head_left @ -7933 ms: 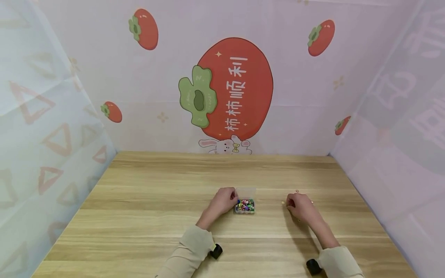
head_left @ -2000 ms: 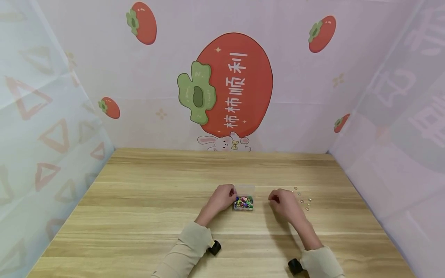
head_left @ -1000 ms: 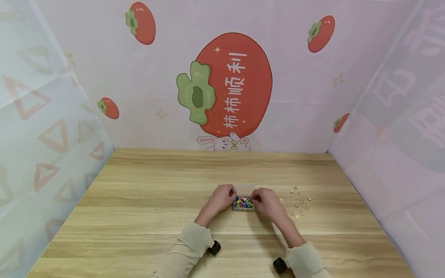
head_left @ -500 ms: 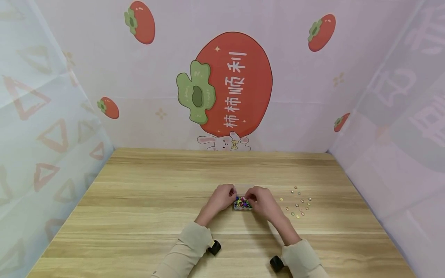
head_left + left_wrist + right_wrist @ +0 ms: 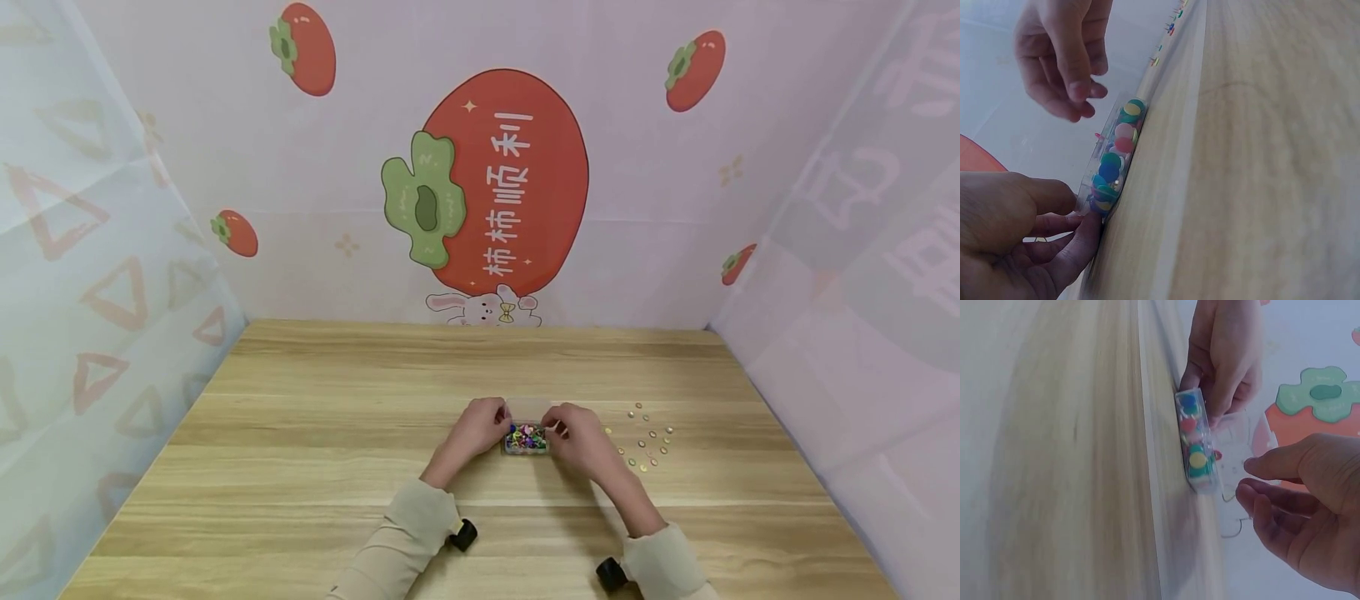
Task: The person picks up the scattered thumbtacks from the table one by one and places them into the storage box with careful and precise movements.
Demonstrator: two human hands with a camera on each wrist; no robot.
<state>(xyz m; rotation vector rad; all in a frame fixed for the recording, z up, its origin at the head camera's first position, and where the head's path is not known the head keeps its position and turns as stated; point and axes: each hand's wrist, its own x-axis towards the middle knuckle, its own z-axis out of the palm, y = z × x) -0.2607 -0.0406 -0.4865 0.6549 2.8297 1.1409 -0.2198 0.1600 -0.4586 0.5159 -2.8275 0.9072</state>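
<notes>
A small clear plastic box [image 5: 527, 451] full of colourful thumbtacks [image 5: 527, 435] stands on the table with its clear lid [image 5: 529, 407] raised at the back. My left hand [image 5: 482, 428] pinches the box's left end between thumb and fingers; the left wrist view shows this grip [image 5: 1041, 237] closely. Just off the box's right end hovers my right hand [image 5: 575, 434]. In the right wrist view that hand [image 5: 1316, 512] has its thumb and fingers apart and loosely bent, with nothing seen between them. Several loose thumbtacks [image 5: 652, 434] lie scattered to the right.
The wood-grain table [image 5: 337, 417] is enclosed by printed cloth walls, the back one [image 5: 637, 275] bearing a large persimmon picture. Some loose tacks are partly behind the right hand. Black wrist cameras [image 5: 463, 535] sit at both sleeves.
My right hand has come left from the scattered tacks to the box, reached over its right end, then drawn back slightly right. The left hand keeps its hold on the box.
</notes>
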